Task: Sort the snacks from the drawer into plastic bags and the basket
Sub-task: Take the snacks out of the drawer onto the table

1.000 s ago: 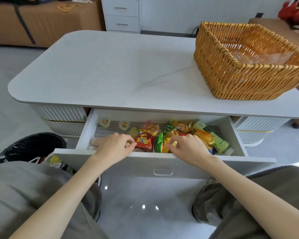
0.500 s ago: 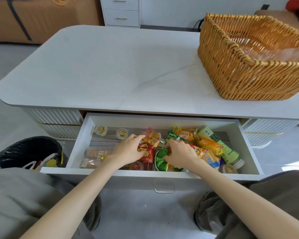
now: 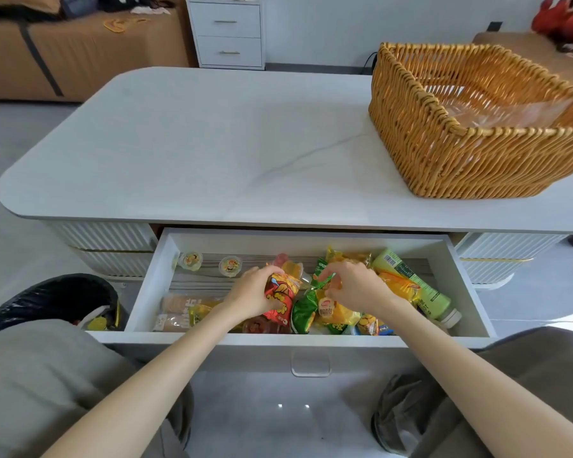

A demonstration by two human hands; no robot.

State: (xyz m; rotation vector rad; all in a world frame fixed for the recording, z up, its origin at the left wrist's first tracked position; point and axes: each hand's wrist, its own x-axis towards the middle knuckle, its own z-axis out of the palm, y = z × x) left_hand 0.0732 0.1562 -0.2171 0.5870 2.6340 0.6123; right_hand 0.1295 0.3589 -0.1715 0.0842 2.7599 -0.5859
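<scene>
Head view: the step in hand is judged to be lifting packets out of the open drawer (image 3: 153, 279), where the snacks are heaped in the middle and right part, below the front edge of the table (image 3: 212, 143). It would best be done by raising each packet straight up, clear of the heap, so that its neighbours are not dragged over the drawer front. The thin wrappers should be held by a seam rather than squeezed, since the contents could be crushed. The packets are then to be carried to the basket (image 3: 444, 153), which stands on the table at the far right with a clear plastic bag (image 3: 497, 110) inside it. The left hand (image 3: 255, 292) is seen with its fingers curled round a red packet (image 3: 280, 297), which is gripped from the left and tilted up above the heap. The right hand (image 3: 354, 285) is curled over, its thumb and fingertips pinching the top edge of a green packet (image 3: 303, 310) just beside the red one. Whether that packet is lifted free cannot be told. The hands are near each other but apart. A green bottle (image 3: 420, 285) lies at the drawer's right.
</scene>
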